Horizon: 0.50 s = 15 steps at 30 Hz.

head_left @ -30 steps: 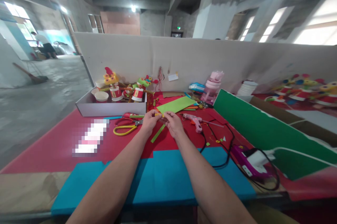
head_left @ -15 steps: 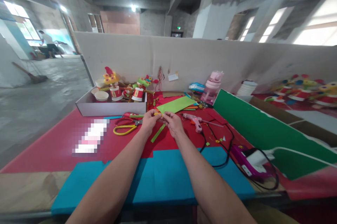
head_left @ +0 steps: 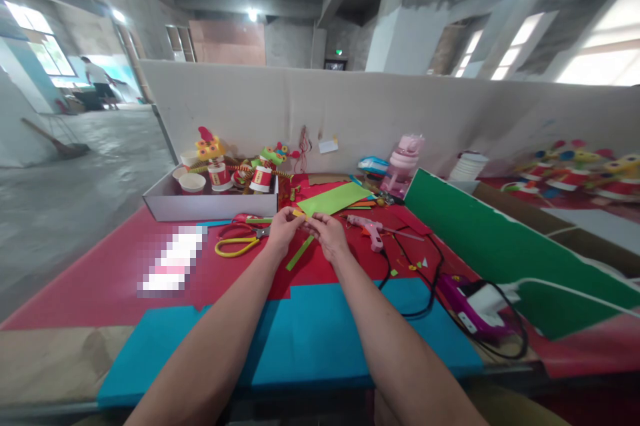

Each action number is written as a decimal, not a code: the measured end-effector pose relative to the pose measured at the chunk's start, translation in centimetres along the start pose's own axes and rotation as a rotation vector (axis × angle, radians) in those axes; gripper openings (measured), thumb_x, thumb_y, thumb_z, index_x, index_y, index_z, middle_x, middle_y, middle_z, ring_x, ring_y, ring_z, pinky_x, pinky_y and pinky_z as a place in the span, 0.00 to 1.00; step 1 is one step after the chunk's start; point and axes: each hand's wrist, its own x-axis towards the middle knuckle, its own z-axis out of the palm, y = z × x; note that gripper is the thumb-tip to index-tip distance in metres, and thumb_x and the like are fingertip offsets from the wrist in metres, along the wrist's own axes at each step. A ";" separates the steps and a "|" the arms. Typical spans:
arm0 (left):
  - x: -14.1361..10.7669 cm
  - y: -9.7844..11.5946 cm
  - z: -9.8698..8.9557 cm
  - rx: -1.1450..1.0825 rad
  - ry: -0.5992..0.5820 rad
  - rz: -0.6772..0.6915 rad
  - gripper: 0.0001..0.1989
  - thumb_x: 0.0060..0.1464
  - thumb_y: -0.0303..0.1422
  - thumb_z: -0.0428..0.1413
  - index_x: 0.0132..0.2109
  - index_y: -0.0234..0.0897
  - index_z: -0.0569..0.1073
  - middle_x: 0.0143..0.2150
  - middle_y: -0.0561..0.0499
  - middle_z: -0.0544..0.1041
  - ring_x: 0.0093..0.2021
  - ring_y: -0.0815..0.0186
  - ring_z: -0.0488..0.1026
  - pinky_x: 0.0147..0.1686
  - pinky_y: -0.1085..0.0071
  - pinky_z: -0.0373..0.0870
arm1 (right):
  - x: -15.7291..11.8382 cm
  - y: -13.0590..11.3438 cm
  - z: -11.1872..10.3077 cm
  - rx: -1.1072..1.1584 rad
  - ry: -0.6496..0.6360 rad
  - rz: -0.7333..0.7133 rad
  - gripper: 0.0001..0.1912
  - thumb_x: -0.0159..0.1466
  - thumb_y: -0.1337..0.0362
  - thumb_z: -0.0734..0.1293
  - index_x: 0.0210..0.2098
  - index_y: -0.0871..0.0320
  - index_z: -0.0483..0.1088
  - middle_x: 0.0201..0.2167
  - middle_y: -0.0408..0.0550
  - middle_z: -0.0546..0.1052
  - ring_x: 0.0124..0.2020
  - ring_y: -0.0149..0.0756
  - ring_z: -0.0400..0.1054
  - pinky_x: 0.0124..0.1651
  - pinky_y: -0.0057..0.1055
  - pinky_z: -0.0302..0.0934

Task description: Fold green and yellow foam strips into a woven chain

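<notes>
Both hands meet over the red table cover, pinching a small yellow piece (head_left: 299,213), perhaps paper, between their fingertips. My left hand (head_left: 284,233) is closed on its left side; my right hand (head_left: 326,234) is closed at its right end. The fingers partly hide the piece. Just below them lies a narrow green strip (head_left: 300,253). A larger light green sheet (head_left: 335,200) lies beyond the hands. Left of my left hand are scissors with yellow and red handles (head_left: 237,247). A pink glue gun (head_left: 369,229) lies right of my right hand.
A white box (head_left: 215,207) with paper cups and tiger-like figures stands back left. Blue sheets (head_left: 320,339) cover the front edge. A purple power strip (head_left: 475,316) with black cords lies right, beside a green panel (head_left: 495,253). A pink bottle (head_left: 404,163) stands behind. A person (head_left: 100,79) is far left.
The yellow piece has turned slightly between my fingertips and shows more of its surface. My hands stay in nearly the same place. The far person has shifted a little to the right.
</notes>
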 end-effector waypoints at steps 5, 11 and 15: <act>0.2 -0.2 -0.1 0.028 -0.017 -0.030 0.14 0.37 0.38 0.65 0.26 0.34 0.70 0.22 0.53 0.72 0.23 0.71 0.67 0.26 0.74 0.62 | -0.1 0.1 0.1 -0.024 0.032 -0.070 0.17 0.42 0.63 0.77 0.28 0.58 0.69 0.23 0.39 0.76 0.26 0.32 0.73 0.37 0.31 0.70; 0.3 -0.6 -0.3 0.152 0.024 0.020 0.14 0.38 0.38 0.65 0.23 0.34 0.70 0.19 0.56 0.70 0.22 0.72 0.66 0.25 0.74 0.61 | -0.1 0.5 -0.1 -0.105 0.008 -0.072 0.15 0.43 0.62 0.76 0.25 0.58 0.69 0.23 0.41 0.76 0.28 0.35 0.73 0.37 0.33 0.69; 0.2 -0.6 -0.1 0.128 0.017 0.021 0.14 0.38 0.39 0.65 0.24 0.34 0.70 0.20 0.55 0.71 0.22 0.71 0.67 0.26 0.74 0.63 | -0.3 0.6 -0.2 -0.089 0.036 -0.074 0.15 0.42 0.62 0.77 0.24 0.58 0.68 0.22 0.41 0.76 0.27 0.35 0.73 0.38 0.33 0.69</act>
